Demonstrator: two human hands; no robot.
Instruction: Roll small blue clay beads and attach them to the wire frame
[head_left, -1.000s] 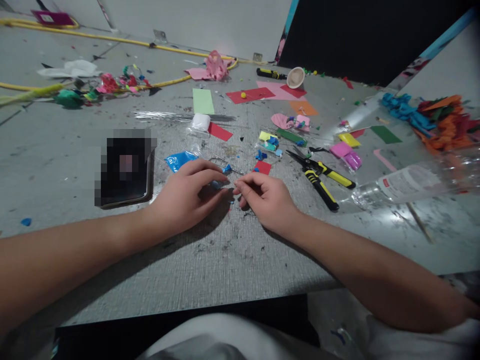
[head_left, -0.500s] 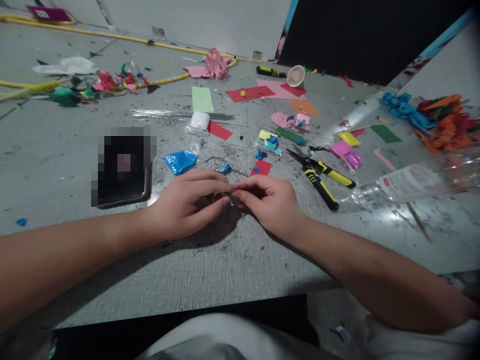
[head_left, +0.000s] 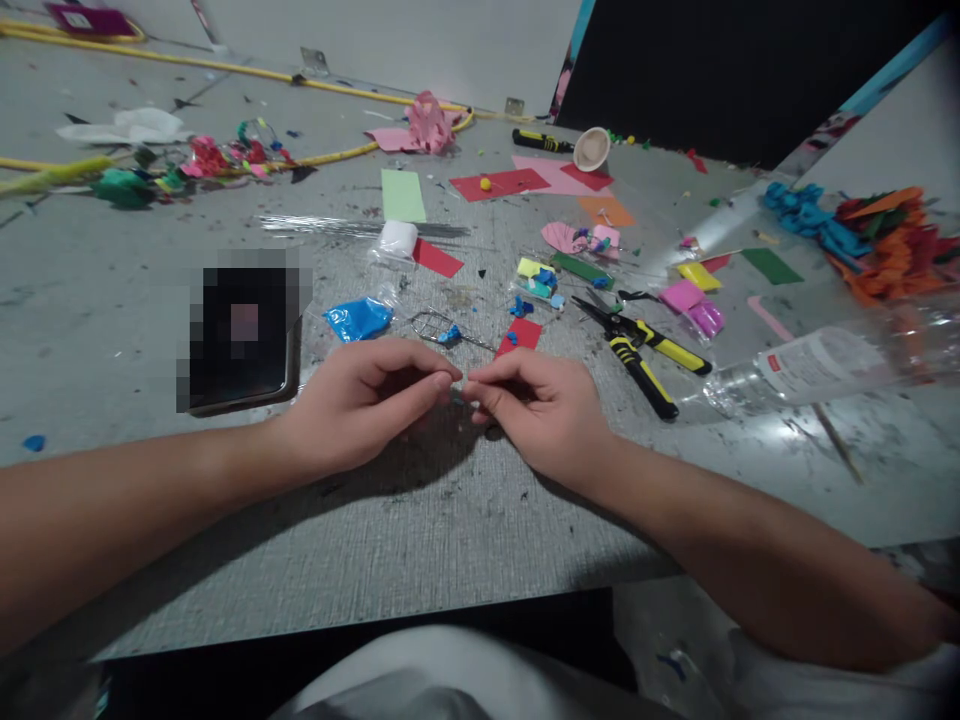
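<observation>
Left hand (head_left: 360,405) just beside right hand (head_left: 555,405) — fingers (head_left: 409,352) of both closed, contents unclear.

Left hand (head_left: 356,402): thumb raised toward forefinger, gap between them narrower than before.

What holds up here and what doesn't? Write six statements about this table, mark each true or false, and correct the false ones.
1. The left hand and the right hand have their fingertips close together. True.
2. The blue packet lies nearer the wearer than both hands. False: it lies beyond the left hand.
3. A bent wire lies on the table beyond the hands. True.
4. The clear bottle stands upright. False: it lies on its side, at the right.
5. A yellow ball sits on a red sheet. True.
6. The scissor-like tool near the bottle has its handles pressed together. False: they are spread apart.
</observation>
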